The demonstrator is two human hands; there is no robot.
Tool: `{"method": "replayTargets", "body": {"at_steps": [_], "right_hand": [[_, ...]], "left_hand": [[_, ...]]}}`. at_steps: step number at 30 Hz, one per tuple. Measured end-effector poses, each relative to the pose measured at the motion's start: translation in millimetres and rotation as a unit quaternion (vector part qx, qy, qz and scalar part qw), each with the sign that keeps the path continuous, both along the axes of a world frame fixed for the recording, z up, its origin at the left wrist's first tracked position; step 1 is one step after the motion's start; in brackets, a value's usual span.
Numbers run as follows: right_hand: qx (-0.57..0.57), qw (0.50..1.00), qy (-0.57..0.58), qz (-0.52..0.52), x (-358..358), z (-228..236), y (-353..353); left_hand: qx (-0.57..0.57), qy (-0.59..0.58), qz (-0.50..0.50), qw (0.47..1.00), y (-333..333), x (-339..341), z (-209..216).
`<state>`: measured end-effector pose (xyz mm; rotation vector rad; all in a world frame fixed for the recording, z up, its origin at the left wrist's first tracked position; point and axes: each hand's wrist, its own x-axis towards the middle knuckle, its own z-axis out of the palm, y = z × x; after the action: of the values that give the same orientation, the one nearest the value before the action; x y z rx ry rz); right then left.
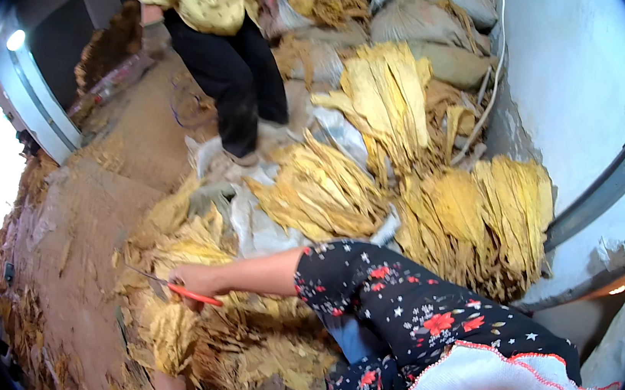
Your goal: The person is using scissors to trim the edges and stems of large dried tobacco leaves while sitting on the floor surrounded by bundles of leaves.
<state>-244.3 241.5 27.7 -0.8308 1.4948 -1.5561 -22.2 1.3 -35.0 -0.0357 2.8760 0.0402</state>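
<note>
My right hand (197, 279) reaches across from the right and is closed round a red-handled tool (197, 295). Its thin dark blade points left; whether it is a knife or scissors I cannot tell. Just below, a crumpled bundle of yellow dried tobacco leaves (171, 337) stands over my left wrist, which wears a bracelet. The leaves mostly hide my left hand (169, 380), which appears to grip them from beneath. Under both hands lies a heap of brown and yellow leaves (264, 351).
Beyond my arm lie large bunches of yellow leaves (321, 188), with more bunches (506, 217) against the white wall (571, 93). Stuffed sacks (428, 27) are stacked at the back. A person (221, 54) in a yellow top and dark trousers stands ahead. Leaf scraps litter the brown floor (83, 246).
</note>
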Motion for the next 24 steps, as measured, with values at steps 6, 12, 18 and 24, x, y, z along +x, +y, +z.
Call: {"method": "replayTargets", "body": {"at_steps": [6, 12, 18, 24], "right_hand": [[-0.066, 0.997, -0.011, -0.038, 4.1, 12.7, -6.4], [-0.084, 0.995, -0.053, -0.023, 0.2, 13.7, -6.6], [-0.083, 0.993, -0.084, -0.002, 3.1, 24.4, -5.9], [-0.057, 0.998, -0.019, -0.01, -15.0, -3.0, -8.7]], "left_hand": [[-0.14, -0.028, -0.11, 0.984, -32.9, 0.8, -24.8], [-0.139, -0.068, -0.11, 0.982, -34.7, -5.4, -30.2], [-0.086, -0.051, -0.073, 0.992, -25.8, -12.9, -5.1], [0.027, -0.018, -0.019, 0.999, 14.2, -52.0, 21.4]]}}
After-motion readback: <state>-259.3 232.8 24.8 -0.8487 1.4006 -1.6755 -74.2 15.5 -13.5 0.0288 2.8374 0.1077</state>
